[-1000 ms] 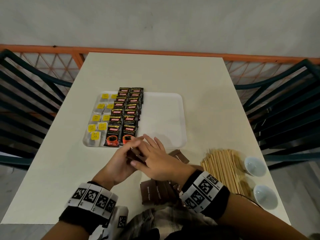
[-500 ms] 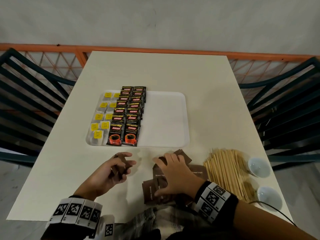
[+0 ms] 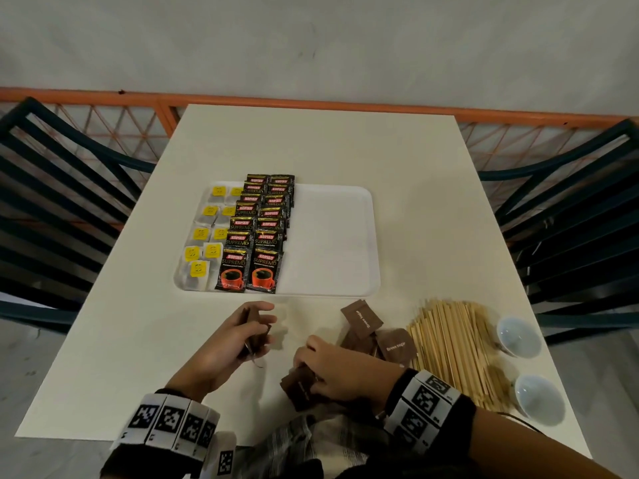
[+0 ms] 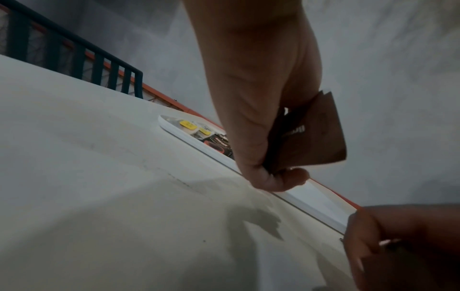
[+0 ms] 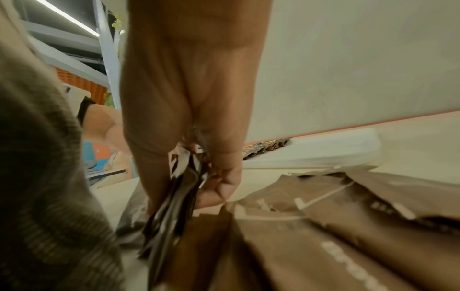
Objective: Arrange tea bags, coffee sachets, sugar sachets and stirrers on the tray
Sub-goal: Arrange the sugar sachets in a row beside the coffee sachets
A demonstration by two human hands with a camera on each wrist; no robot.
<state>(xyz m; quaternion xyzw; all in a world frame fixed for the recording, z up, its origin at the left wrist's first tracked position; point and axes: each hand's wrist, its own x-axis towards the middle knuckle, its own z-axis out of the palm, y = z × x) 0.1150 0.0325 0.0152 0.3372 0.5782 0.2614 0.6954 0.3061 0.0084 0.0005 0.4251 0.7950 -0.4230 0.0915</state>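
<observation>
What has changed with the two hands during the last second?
The hands parted. The right hand drew back to the loose sugar sachets and now grips a few of them. The left hand stayed in front of the tray, still holding its sachets. Tray rows, stirrers and cups are unchanged.

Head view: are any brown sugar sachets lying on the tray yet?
No, the tray holds only tea bags and coffee sachets; the sugar sachets lie on the table.

Black wristbands bearing white square-code tags; plaid shirt.
</observation>
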